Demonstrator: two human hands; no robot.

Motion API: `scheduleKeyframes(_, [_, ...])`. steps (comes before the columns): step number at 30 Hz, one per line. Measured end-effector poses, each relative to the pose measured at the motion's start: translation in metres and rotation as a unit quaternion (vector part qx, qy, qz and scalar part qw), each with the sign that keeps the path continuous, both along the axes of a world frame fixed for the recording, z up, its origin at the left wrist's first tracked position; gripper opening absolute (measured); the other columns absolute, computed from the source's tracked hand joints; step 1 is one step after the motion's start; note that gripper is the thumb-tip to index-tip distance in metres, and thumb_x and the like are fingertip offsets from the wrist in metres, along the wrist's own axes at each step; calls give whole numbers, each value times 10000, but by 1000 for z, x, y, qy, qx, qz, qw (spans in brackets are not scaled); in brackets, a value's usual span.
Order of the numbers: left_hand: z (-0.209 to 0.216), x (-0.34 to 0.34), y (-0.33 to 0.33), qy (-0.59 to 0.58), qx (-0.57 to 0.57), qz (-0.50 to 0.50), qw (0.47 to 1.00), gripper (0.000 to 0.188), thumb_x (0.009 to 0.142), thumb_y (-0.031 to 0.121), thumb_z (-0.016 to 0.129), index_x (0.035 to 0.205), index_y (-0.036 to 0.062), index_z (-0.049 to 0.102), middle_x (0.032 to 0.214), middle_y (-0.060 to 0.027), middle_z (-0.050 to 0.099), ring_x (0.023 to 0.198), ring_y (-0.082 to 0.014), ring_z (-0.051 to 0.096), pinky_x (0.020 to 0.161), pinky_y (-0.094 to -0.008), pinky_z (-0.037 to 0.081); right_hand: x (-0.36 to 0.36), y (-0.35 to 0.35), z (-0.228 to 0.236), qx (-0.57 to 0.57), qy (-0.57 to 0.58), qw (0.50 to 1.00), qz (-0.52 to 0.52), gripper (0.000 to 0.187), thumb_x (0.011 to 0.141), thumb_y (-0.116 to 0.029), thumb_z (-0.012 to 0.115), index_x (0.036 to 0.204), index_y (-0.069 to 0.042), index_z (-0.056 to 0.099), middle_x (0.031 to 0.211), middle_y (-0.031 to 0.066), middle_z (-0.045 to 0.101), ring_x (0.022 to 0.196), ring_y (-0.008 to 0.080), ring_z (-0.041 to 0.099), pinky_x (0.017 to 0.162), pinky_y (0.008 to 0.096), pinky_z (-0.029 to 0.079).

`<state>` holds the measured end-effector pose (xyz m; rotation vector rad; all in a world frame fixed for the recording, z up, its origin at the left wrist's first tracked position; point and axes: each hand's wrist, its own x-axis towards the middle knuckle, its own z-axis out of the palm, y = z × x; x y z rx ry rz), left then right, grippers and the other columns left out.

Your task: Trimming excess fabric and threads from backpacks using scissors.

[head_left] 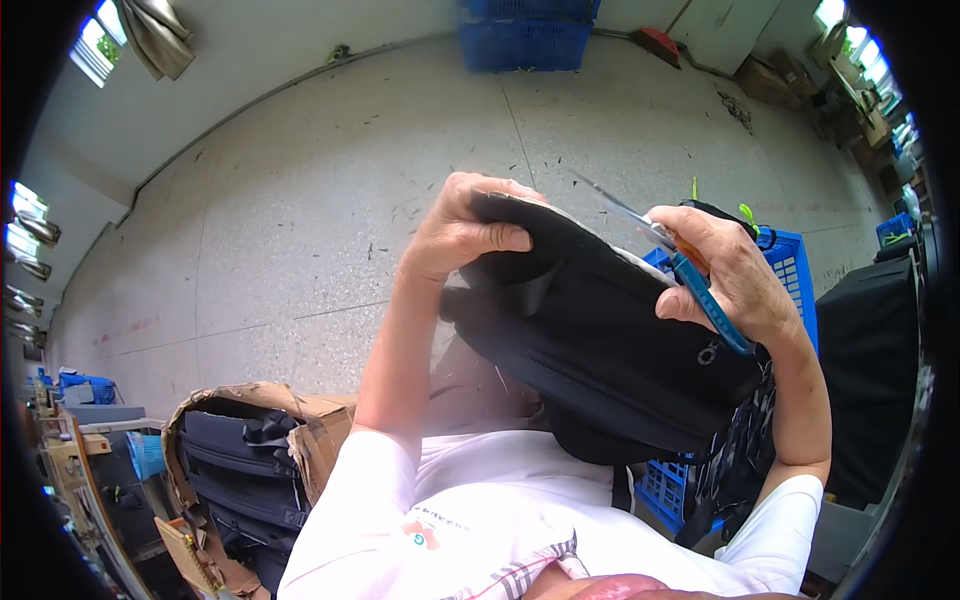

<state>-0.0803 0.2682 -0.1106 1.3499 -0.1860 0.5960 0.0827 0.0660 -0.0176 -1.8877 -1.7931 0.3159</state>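
Note:
A black fabric bag lies across my lap, its upper edge raised and showing a pale strip along the rim. My left hand pinches that edge at its far left corner, thumb on the near face. In my right hand is a pair of scissors with blue and orange handles. The blades point up and to the left, just beyond the bag's pale edge. Whether the blades touch the fabric, I cannot tell. Some of the right fingers are hidden behind the handles.
At my right side stands a blue plastic crate with black items about it. A torn cardboard box at lower left holds dark bags. Farther off are stacked blue crates and a red dustpan. Scraps litter the speckled floor.

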Motion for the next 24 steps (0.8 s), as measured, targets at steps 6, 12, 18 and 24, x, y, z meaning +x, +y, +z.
scheduleKeyframes(6, [16, -1, -9, -17, 59, 26, 998, 255, 621, 66, 750, 846, -6, 655, 760, -51, 649, 688, -108, 564, 649, -225, 440, -7, 13, 15, -51, -15, 997, 61, 695, 610, -652, 630, 913, -29, 584, 637, 65, 526, 556, 164, 505, 515, 276, 408])
scheduleKeyframes(12, [20, -5, -8, 8, 62, 9, 998, 251, 629, 57, 746, 856, -1, 655, 729, -31, 644, 655, -87, 543, 629, -214, 431, -8, 15, 17, -63, 9, 996, 70, 593, 632, -592, 661, 830, -37, 597, 585, 57, 538, 491, 165, 498, 481, 259, 394])
scheduleKeyframes(18, [18, -6, -8, 11, 69, 14, 997, 262, 629, 53, 749, 867, 3, 653, 744, -27, 645, 665, -83, 546, 636, -211, 434, -11, 16, 24, -82, 17, 994, 73, 579, 644, -573, 662, 840, -32, 594, 577, 65, 526, 495, 178, 501, 482, 260, 394])
scheduleKeyframes(24, [17, -6, -7, 11, 55, 10, 998, 263, 633, 57, 754, 870, 4, 652, 755, -30, 644, 676, -78, 545, 647, -212, 436, -16, 16, 20, -49, 30, 995, 84, 547, 660, -525, 674, 850, -23, 572, 559, 74, 497, 498, 183, 491, 475, 273, 377])
